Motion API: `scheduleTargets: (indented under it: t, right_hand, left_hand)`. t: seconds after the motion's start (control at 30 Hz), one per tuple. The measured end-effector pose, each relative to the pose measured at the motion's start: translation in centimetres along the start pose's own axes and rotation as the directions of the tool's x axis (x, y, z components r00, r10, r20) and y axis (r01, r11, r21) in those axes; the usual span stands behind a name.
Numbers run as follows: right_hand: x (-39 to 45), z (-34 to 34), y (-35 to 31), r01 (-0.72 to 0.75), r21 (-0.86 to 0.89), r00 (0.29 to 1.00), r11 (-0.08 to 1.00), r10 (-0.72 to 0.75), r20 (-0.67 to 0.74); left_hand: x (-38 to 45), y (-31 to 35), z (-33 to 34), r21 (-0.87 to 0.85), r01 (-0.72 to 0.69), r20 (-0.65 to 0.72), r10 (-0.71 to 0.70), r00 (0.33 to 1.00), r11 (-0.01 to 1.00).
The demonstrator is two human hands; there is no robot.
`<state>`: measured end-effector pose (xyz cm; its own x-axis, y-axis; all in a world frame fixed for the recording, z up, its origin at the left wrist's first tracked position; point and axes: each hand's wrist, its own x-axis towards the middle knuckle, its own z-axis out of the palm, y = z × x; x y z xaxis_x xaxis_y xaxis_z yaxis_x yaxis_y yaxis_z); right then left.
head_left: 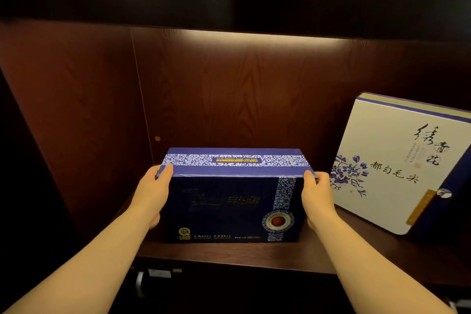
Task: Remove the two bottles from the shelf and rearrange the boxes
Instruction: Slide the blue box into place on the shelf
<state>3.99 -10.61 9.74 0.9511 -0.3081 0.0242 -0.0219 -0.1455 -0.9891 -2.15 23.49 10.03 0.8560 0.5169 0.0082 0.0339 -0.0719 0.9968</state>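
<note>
Dim; top strip-light glow, edges warped.

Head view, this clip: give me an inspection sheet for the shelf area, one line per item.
Surface: dark wooden shelf, lit by a strip light from above.
Job's things: blue box standing near the shelf's front edge; white box leaning tilted to its right; no bottles seen.
Clutter: nothing seen.
Hands: left hand and right hand grip the blue box's two ends, thumbs on its top.
Cables: nothing seen.
Surroundings: wood back panel; dark board above; metal fittings below, unclear.
</note>
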Motion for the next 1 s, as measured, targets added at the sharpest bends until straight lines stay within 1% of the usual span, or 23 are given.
scheduleTargets:
  t: [0.07, 0.13, 0.27, 0.5, 0.67, 1.0]
  right_hand:
    - [-0.5, 0.0, 0.2, -0.006, 0.008, 1.000, 1.000, 0.006, 0.010]
    - [-1.0, -0.1, 0.3, -0.014, 0.021, 1.000, 1.000, 0.013, 0.017]
    - [-2.1, -0.2, 0.5, 0.010, 0.039, 1.000, 0.999, -0.010, -0.006]
    - [-4.6, -0.2, 0.6, 0.055, 0.033, 0.996, 0.998, -0.053, -0.066]
    - [-5.7, -0.1, 0.5, 0.042, 0.016, 0.997, 0.999, -0.041, -0.072]
    - [-7.1, 0.1, 0.4, 0.051, 0.012, 0.996, 0.999, -0.050, -0.078]
  left_hand:
    - [0.1, -0.2, -0.7, 0.003, -0.003, 0.043, 0.003, 0.999, 1.000]
    - [-0.1, -0.4, -1.0, 0.026, -0.020, 0.056, 0.019, 0.998, 0.999]
    - [-0.5, -0.6, -0.9, 0.045, -0.056, 0.032, 0.055, 0.998, 0.997]
    - [-0.4, -1.0, -2.0, 0.065, -0.069, 0.018, 0.068, 0.998, 0.995]
    - [-1.0, -1.3, -2.6, 0.055, -0.095, -0.009, 0.096, 0.995, 0.994]
    - [-1.8, -1.7, -3.8, 0.068, -0.085, -0.022, 0.087, 0.996, 0.994]
